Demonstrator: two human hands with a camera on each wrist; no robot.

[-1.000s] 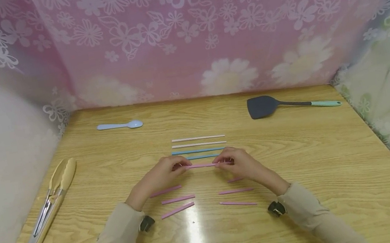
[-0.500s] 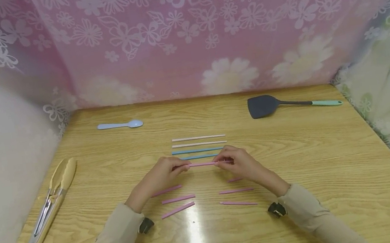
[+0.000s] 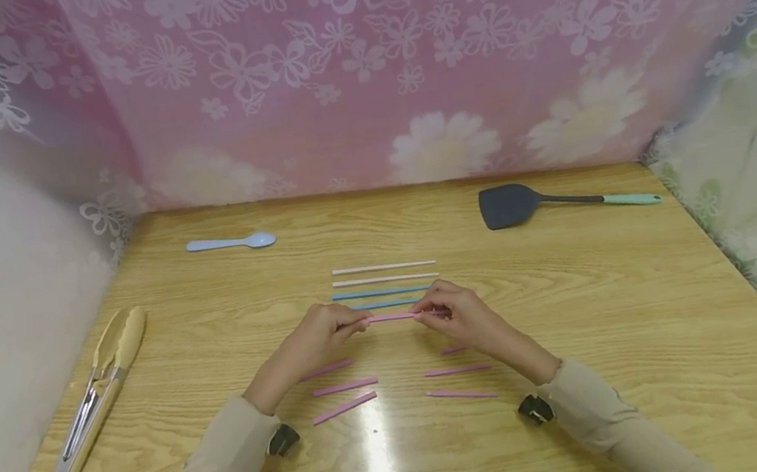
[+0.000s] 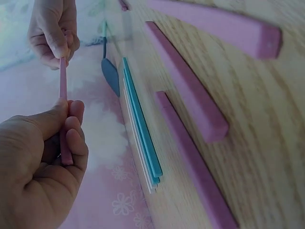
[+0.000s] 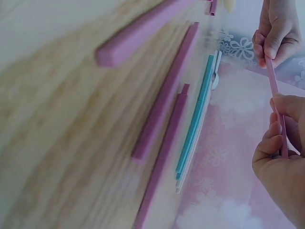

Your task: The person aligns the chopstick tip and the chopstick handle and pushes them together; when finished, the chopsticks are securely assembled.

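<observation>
Both hands pinch one pink chopstick point(image 3: 391, 317), held level between them. My left hand point(image 3: 314, 347) has its left end between thumb and fingers, and my right hand point(image 3: 468, 324) grips its right end. In the left wrist view the middle of the chopstick shows bare between the two grips. Below the hands lie short pink chopstick pieces: several at left, such as a thicker piece point(image 3: 345, 408), and several at right, such as a slimmer piece point(image 3: 461, 394). Just beyond the hands are blue chopsticks point(image 3: 387, 291), partly covered by the fingers.
Two white chopsticks point(image 3: 385, 278) lie past the blue ones. A light blue spoon point(image 3: 233, 242) is at the back left, and a dark spatula point(image 3: 509, 206) with a green handle at the back right. Tongs point(image 3: 96, 409) lie along the left table edge. Floral curtains surround the table.
Both hands have shifted very slightly away from the body with the pink chopstick. It stays pinched at both ends; the pieces on the table have not moved.
</observation>
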